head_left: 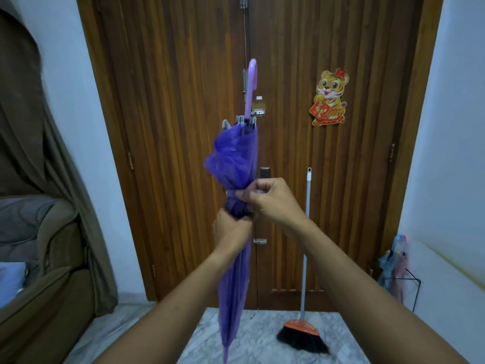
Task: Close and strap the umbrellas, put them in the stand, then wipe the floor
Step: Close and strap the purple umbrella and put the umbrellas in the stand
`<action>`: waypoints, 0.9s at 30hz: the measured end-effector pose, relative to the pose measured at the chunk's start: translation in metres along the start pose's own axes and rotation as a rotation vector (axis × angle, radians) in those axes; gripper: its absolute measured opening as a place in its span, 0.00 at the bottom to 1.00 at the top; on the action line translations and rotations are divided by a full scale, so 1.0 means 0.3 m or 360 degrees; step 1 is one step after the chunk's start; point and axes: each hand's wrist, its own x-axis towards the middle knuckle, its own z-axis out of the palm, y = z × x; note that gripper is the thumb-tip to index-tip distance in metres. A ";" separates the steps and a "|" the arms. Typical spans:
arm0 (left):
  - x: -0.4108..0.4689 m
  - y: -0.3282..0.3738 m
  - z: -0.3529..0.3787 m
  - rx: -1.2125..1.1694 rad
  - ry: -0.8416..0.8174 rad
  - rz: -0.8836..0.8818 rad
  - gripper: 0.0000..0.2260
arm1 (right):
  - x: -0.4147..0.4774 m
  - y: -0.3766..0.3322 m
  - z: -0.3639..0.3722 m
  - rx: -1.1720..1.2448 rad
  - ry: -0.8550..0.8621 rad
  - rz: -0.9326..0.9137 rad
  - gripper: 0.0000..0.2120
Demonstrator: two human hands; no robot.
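Right hand (273, 200) fingers (245, 197) pinched narrow on a pale strap tab (232, 193), pulling it round the waist of the translucent purple plastic umbrella with a lilac hooked handle (235, 164). Left hand (232, 231) just below, fingers wrapped tight round the gathered canopy, holding the folds in. Umbrella held upright, handle up above the fingers, tip hanging well below them toward the grey marbled floor (262, 337). Canopy is collapsed, but above the strap it puffs out loose; below the fingers it hangs fairly flat. Cannot tell if the strap is fastened; looks mid-wrap. Beyond the hands, closed brown wooden double door (183, 127) with a tiger sticker (330, 98). Right of and below the fingers, an orange-headed broom with black bristles and a grey pole (304, 271) leans on the door. Far right, low, a black wire umbrella stand (409, 285) already holds what looks like one or more pale blue-pink umbrellas (396, 256), blurry. Judgement: closing done for this one, strapping in hand; left: finish the strap, put it in the stand, wipe the floor. No cloth or mop visible.
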 end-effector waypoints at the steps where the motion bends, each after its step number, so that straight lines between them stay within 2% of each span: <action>1: 0.004 0.002 -0.008 -0.0045 0.0026 0.0024 0.08 | -0.003 -0.013 -0.007 0.0011 -0.0051 -0.0009 0.10; 4: 0.007 0.031 -0.042 -0.0107 -0.0017 0.0093 0.02 | -0.021 -0.030 -0.035 -0.0036 -0.0160 -0.0048 0.10; 7: 0.009 0.062 -0.079 -0.0210 -0.0053 0.0000 0.04 | -0.025 -0.018 -0.060 -0.0079 -0.0107 -0.0079 0.11; 9: 0.012 0.071 -0.107 -0.0303 -0.0149 -0.0074 0.10 | -0.025 -0.012 -0.078 -0.0045 -0.0118 -0.0081 0.12; 10: 0.011 0.070 -0.120 -0.0357 -0.0265 -0.0088 0.09 | -0.025 -0.011 -0.086 -0.0041 -0.0139 -0.0083 0.12; 12: 0.005 0.072 -0.138 -0.0549 -0.0622 -0.0123 0.03 | -0.019 -0.004 -0.102 -0.0031 -0.0175 -0.0077 0.13; 15: 0.013 0.072 -0.155 -0.0842 -0.1286 -0.0348 0.12 | -0.007 0.016 -0.118 0.0298 -0.0342 0.0004 0.20; 17: 0.017 0.087 -0.163 -0.1006 -0.1673 -0.0408 0.14 | -0.008 0.024 -0.112 0.0696 -0.0506 0.0087 0.16; 19: 0.016 0.098 -0.171 -0.1030 -0.1848 -0.0439 0.15 | -0.010 0.026 -0.097 0.0902 -0.0581 0.0079 0.09; 21: 0.004 0.105 -0.174 -0.0846 -0.1746 -0.0432 0.15 | -0.010 0.030 -0.081 0.0922 -0.0505 0.0033 0.05; 23: -0.002 0.100 -0.167 -0.0580 -0.1390 -0.0310 0.15 | -0.010 0.039 -0.075 0.0791 -0.0298 -0.0012 0.07; 25: -0.002 0.087 -0.154 -0.0390 -0.0969 -0.0057 0.17 | -0.010 0.049 -0.068 0.0480 -0.0039 -0.0087 0.11; 27: -0.017 0.081 -0.133 -0.0326 -0.0774 0.0112 0.24 | -0.015 0.049 -0.053 0.0264 0.0170 -0.0126 0.10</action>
